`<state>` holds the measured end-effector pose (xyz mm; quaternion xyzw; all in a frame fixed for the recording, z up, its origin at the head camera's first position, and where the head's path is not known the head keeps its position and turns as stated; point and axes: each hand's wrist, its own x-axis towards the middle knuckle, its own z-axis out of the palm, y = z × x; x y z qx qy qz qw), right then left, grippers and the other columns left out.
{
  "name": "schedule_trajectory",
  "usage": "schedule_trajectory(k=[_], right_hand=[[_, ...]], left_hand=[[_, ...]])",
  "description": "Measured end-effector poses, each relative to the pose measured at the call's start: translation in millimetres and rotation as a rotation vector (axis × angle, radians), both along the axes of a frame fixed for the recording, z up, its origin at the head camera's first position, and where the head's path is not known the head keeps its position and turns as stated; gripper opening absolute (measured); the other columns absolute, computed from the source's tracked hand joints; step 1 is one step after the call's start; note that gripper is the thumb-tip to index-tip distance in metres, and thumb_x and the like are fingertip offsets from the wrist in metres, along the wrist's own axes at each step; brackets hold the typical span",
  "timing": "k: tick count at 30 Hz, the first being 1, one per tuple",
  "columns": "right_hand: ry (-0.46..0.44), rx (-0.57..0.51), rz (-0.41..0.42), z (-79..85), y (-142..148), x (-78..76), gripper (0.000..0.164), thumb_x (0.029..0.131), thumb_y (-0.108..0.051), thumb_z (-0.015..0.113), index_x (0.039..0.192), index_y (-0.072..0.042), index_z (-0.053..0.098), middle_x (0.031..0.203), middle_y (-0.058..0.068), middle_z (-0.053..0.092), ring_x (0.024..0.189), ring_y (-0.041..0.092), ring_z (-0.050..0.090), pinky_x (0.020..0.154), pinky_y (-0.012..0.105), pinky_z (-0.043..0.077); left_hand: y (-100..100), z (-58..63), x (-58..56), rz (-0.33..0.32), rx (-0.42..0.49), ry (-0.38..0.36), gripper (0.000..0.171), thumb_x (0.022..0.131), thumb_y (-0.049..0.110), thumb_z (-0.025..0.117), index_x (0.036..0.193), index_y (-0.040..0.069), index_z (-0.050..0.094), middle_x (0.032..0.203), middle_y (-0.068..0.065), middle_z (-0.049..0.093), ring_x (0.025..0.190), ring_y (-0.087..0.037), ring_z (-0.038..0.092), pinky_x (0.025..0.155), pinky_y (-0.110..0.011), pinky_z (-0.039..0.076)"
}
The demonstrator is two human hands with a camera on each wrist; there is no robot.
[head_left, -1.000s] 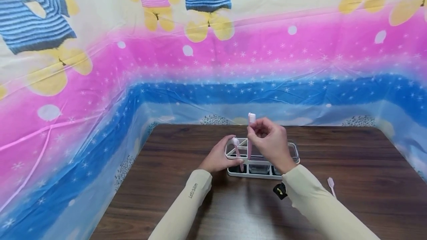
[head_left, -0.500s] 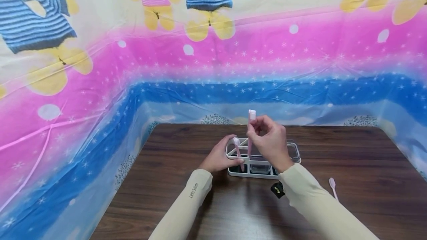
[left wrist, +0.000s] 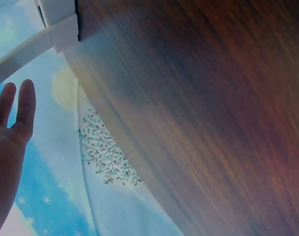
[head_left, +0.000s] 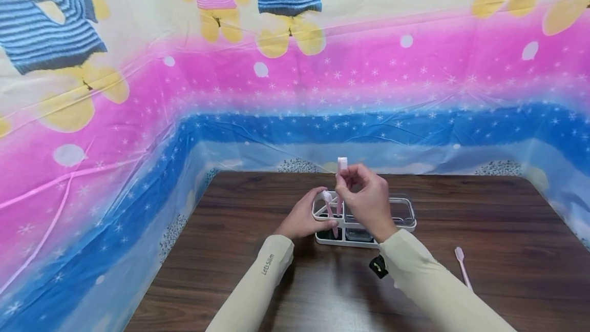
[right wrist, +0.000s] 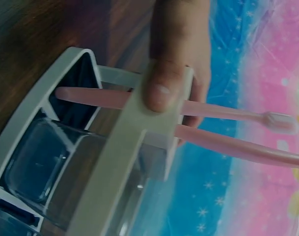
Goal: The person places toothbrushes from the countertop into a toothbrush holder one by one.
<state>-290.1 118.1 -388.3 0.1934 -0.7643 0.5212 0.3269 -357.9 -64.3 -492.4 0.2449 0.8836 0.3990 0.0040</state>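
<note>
My left hand (head_left: 304, 218) grips the left end of a white toothbrush holder (head_left: 357, 225), thumb pressed on its front rail. Inside the holder's left section a pink toothbrush (head_left: 329, 209) leans, its handle end on the dark base. Just above that section, my right hand (head_left: 366, 191) pinches a second pink toothbrush (head_left: 341, 168) below its pale head, bristles up. In the right wrist view this held toothbrush (right wrist: 237, 146) passes behind the upper rail, its lower end hidden. A third toothbrush (head_left: 463, 268) lies on the table, right of my right sleeve.
Clear cups (right wrist: 36, 162) sit in the holder's other sections. The dark wooden table (head_left: 221, 250) ends at a patterned cloth (head_left: 295, 127) behind and at the left. A small black item (head_left: 379, 267) hangs at my right cuff.
My right hand rises slightly with the toothbrush, then shifts left and down, bringing it from beside the divider to over the left section. My left hand and the holder stay put.
</note>
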Motion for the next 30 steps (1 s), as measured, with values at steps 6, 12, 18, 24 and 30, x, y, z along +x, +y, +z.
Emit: schedule_trajectory(k=[6, 12, 18, 24, 30], right_hand=[[-0.046, 0.04, 0.006, -11.9, 0, -2.3, 0.008, 0.087, -0.009, 0.066, 0.095, -0.011, 0.065, 0.08, -0.006, 0.062, 0.068, 0.008, 0.056, 0.058, 0.026, 0.049], [-0.08, 0.052, 0.024, -23.2, 0, -3.8, 0.01, 0.087, -0.008, 0.067, 0.095, -0.012, 0.065, 0.081, -0.007, 0.061, 0.069, 0.007, 0.056, 0.063, 0.032, 0.052], [-0.11, 0.06, 0.036, -33.7, 1, -3.2, 0.012, 0.086, -0.009, 0.068, 0.098, -0.011, 0.066, 0.08, -0.006, 0.06, 0.067, 0.009, 0.055, 0.061, 0.025, 0.05], [-0.129, 0.091, 0.028, -43.3, 3, -1.9, 0.012, 0.086, -0.008, 0.068, 0.098, -0.011, 0.067, 0.082, -0.005, 0.056, 0.068, 0.01, 0.053, 0.058, 0.023, 0.049], [-0.152, 0.143, 0.027, -53.3, 6, -1.3, 0.013, 0.084, -0.007, 0.071, 0.096, -0.012, 0.071, 0.083, -0.002, 0.054, 0.069, 0.012, 0.052, 0.057, 0.024, 0.048]], left_hand=[[-1, 0.4, 1.0, 0.007, -0.004, -0.012, 0.093, 0.067, 0.062, 0.075, 0.143, 0.026, 0.035, 0.141, 0.003, 0.041, 0.128, -0.024, 0.041, 0.099, -0.051, 0.036], [0, 1.4, 2.4, -0.002, -0.005, 0.003, 0.09, 0.069, 0.059, 0.075, 0.142, 0.024, 0.036, 0.14, 0.005, 0.042, 0.126, -0.015, 0.041, 0.1, -0.047, 0.036], [1, 1.9, 2.0, -0.014, 0.007, 0.008, 0.093, 0.069, 0.058, 0.075, 0.143, 0.019, 0.036, 0.14, 0.004, 0.042, 0.126, -0.016, 0.042, 0.099, -0.047, 0.037], [0, 1.7, 1.6, -0.037, 0.031, 0.014, 0.093, 0.07, 0.054, 0.077, 0.143, 0.014, 0.035, 0.137, 0.0, 0.044, 0.123, -0.026, 0.045, 0.096, -0.048, 0.039], [-2, 1.3, 1.3, -0.041, 0.03, 0.002, 0.093, 0.071, 0.052, 0.078, 0.144, 0.016, 0.034, 0.137, 0.0, 0.044, 0.121, -0.027, 0.046, 0.095, -0.047, 0.041]])
